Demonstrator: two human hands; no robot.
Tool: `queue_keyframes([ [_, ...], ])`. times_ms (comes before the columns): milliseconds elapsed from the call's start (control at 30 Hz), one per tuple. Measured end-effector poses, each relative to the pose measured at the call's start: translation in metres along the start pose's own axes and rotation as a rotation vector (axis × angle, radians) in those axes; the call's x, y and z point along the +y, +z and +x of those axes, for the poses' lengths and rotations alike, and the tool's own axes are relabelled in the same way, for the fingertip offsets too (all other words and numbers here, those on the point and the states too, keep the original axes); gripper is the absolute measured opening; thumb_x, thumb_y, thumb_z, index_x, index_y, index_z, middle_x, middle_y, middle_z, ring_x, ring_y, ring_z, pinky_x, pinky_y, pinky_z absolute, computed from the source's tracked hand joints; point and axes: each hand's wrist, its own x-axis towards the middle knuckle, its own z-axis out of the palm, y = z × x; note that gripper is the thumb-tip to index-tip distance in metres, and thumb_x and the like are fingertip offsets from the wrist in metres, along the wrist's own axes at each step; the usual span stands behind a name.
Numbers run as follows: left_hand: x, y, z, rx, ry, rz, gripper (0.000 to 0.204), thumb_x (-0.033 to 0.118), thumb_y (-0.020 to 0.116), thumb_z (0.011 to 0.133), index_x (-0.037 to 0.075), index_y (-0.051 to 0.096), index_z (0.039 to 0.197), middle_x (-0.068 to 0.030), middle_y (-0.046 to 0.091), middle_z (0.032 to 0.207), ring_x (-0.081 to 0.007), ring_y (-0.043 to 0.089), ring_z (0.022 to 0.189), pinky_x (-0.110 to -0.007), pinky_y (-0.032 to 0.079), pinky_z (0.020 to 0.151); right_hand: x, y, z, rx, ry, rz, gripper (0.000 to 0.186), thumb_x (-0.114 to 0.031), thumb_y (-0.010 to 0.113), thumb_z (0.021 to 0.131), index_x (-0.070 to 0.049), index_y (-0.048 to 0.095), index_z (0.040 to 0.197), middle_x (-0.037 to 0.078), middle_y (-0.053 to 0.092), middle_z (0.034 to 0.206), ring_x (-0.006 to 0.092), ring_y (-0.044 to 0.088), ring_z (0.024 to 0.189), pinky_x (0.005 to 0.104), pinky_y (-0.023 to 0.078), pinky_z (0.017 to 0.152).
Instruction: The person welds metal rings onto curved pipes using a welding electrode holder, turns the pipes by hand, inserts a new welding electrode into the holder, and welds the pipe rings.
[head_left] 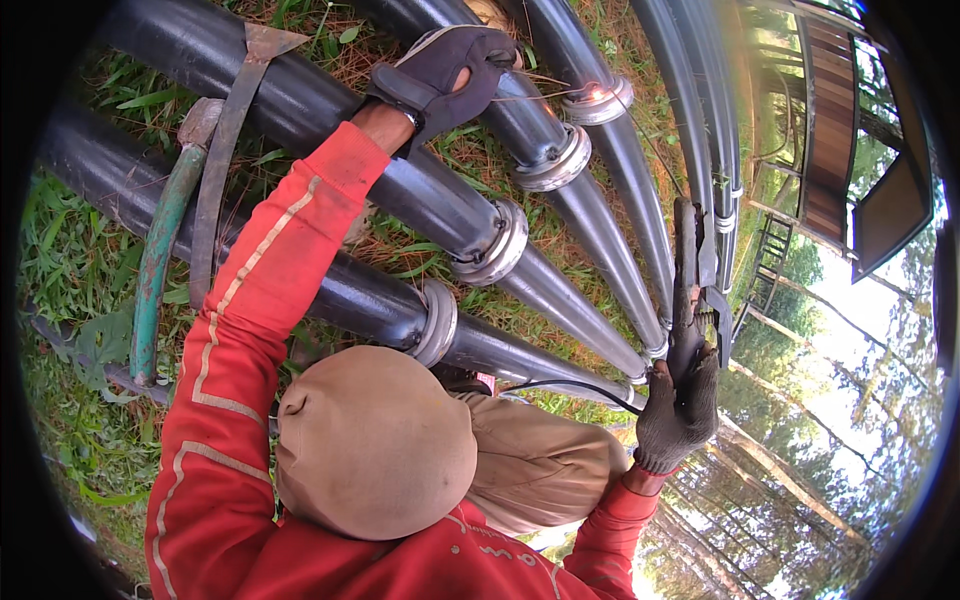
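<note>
Long-sleeved red top point(350, 570), angled pale piping point(238, 282) along the left sleeve point(268, 305), pale lettering point(510, 552) on the front, softly creased tan trousers point(540, 455), dark close-fitting glove point(435, 72) with a wrist strap point(398, 88) on the left hand point(448, 85), greyish knitted glove point(672, 428) on the right hand point(682, 412)

and we're looking down from the wearer's head, wide fisheye, close over the red sleeves point(262, 285), black pipes point(420, 203) just below, trees point(800, 487) lying sideways far out at four o'clock.
</note>
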Motion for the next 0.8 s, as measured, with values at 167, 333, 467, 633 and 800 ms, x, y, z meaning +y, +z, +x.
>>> queue_keyframes([
  [167,-0.004,0.003,0.002,0.035,0.035,-0.056,0.037,0.016,0.058,0.099,0.001,0.079,0.126,-0.0234,0.081,0.109,-0.0369,0.080,0.099,-0.047,0.061,0.091,-0.001,0.001,0.001,-0.010,0.018,0.033,0.062,0.010,0.082,0.094,0.012,0.063,0.154,0.023,0.074,0.149,0.0226,0.072,0.129,0.0377,0.057,0.111],
  [333,-0.008,0.005,0.002,0.043,0.062,0.005,0.032,0.018,0.059,0.105,0.002,0.080,0.123,-0.0190,0.081,0.111,-0.0337,0.079,0.102,-0.043,0.061,0.094,-0.005,0.005,0.003,0.029,0.002,0.072,0.057,0.005,0.087,0.092,0.014,0.068,0.146,0.027,0.079,0.134,0.0228,0.080,0.108,0.0364,0.065,0.091],
  [467,-0.008,0.009,0.001,0.072,0.017,-0.034,0.027,0.020,0.061,0.112,0.005,0.082,0.119,-0.0136,0.081,0.111,-0.0310,0.078,0.104,-0.040,0.060,0.095,-0.001,0.005,0.003,0.036,-0.025,0.055,0.057,0.006,0.086,0.092,0.014,0.068,0.146,0.026,0.079,0.133,0.0224,0.079,0.108,0.0365,0.065,0.092],
  [633,-0.007,0.006,0.000,0.049,0.019,-0.021,0.028,0.022,0.061,0.112,0.006,0.082,0.120,-0.0133,0.081,0.112,-0.0305,0.079,0.104,-0.041,0.060,0.095,-0.009,0.005,0.005,0.014,-0.003,0.036,0.058,0.006,0.087,0.091,0.014,0.068,0.146,0.025,0.080,0.132,0.0229,0.079,0.111,0.0371,0.064,0.096],
  [800,0.000,0.003,-0.001,0.018,0.001,0.006,0.028,0.023,0.061,0.113,0.006,0.082,0.121,-0.0130,0.080,0.113,-0.0298,0.079,0.104,-0.041,0.061,0.095,0.001,0.005,0.001,0.028,-0.013,0.045,0.058,0.005,0.087,0.091,0.014,0.069,0.145,0.025,0.080,0.131,0.0234,0.078,0.113,0.0379,0.063,0.099],
])
